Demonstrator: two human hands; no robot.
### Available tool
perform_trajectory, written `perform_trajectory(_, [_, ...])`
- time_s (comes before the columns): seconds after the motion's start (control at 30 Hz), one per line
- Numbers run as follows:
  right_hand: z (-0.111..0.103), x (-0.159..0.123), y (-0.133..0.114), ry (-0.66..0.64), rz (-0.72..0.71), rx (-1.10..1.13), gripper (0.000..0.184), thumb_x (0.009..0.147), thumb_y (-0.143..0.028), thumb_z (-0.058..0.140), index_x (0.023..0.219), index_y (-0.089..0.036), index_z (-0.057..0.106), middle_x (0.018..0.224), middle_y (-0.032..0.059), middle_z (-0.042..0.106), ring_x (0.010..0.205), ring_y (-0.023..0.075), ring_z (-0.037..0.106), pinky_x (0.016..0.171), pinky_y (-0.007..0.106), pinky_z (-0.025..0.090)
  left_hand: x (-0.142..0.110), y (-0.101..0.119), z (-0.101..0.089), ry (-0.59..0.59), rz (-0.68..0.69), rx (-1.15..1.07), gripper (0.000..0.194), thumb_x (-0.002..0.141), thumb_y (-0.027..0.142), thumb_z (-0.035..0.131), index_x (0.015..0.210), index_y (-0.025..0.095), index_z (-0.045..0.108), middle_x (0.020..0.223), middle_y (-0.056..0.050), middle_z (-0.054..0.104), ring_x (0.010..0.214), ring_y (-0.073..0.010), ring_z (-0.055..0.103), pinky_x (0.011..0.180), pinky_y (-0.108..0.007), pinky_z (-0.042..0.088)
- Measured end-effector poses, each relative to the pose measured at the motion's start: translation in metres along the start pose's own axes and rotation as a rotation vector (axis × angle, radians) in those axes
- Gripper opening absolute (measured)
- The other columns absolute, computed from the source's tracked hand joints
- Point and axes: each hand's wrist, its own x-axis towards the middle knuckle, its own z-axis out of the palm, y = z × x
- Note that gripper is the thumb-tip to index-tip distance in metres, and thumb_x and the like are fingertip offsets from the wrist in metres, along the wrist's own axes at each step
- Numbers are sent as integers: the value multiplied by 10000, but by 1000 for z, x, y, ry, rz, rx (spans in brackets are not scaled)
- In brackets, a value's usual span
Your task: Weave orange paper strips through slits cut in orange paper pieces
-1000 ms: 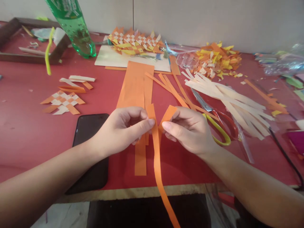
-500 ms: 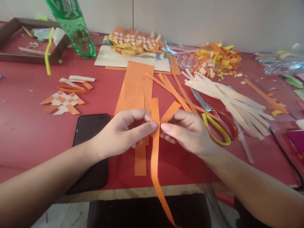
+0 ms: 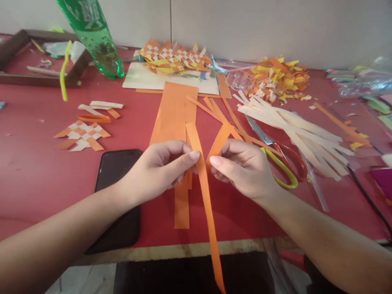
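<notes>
My left hand (image 3: 171, 165) pinches a long orange paper strip (image 3: 207, 204) between thumb and fingers; its lower end hangs past the table's front edge. Close beside it, my right hand (image 3: 240, 169) is closed on a shorter orange piece of paper (image 3: 221, 139) that slants up to the right. Whether the two pieces are one strip, I cannot tell. Beneath and behind the hands lie an orange paper sheet (image 3: 171, 108) and another orange strip (image 3: 181, 208). A black phone (image 3: 118, 220) is partly covered by my left forearm.
Scissors (image 3: 283, 163) lie right of my right hand, by cream paper strips (image 3: 294, 122). Woven paper fish (image 3: 84, 134) lie at left, with more on a white board (image 3: 134, 77). Behind are a green bottle (image 3: 102, 45), a dark frame (image 3: 33, 81) and paper scraps (image 3: 281, 77).
My hands have moved slightly apart. The strip in my left hand now leans to the left at its top, and the gap between the two orange pieces is wider.
</notes>
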Motion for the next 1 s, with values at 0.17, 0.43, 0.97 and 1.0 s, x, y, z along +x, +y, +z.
perform_trajectory(0.17, [-3, -1, 1, 44, 104, 79, 231, 874, -297, 659, 676, -187, 613, 580, -28, 593, 473, 76, 497, 422, 209, 355, -1, 4, 2, -71, 28, 56, 269, 922, 358, 596, 734, 167, 578, 559, 63, 497, 462, -39, 431, 429, -145, 342])
perform_trajectory(0.43, [-3, -3, -2, -120, 50, -4, 201, 873, -255, 670, 696, -176, 618, 632, -22, 602, 546, 75, 517, 494, 212, 414, -1, 3, 1, -52, 67, 33, 252, 922, 316, 603, 724, 166, 563, 561, 72, 489, 470, -34, 421, 422, -140, 337])
perform_trajectory(0.97, [-3, 0, 1, 4, 93, 34, 195, 883, -263, 655, 708, -183, 624, 584, -36, 596, 488, 62, 513, 440, 186, 384, 0, 2, 1, -95, 0, 14, 293, 948, 375, 544, 751, 159, 568, 619, 45, 489, 543, -56, 438, 482, -164, 345])
perform_trajectory(1.0, [-3, 0, 2, 5, 116, 47, 209, 888, -281, 653, 703, -186, 625, 578, -36, 596, 487, 66, 521, 434, 184, 381, 0, 2, 1, -114, 11, 43, 278, 945, 360, 550, 758, 155, 565, 626, 46, 482, 552, -57, 437, 494, -170, 353])
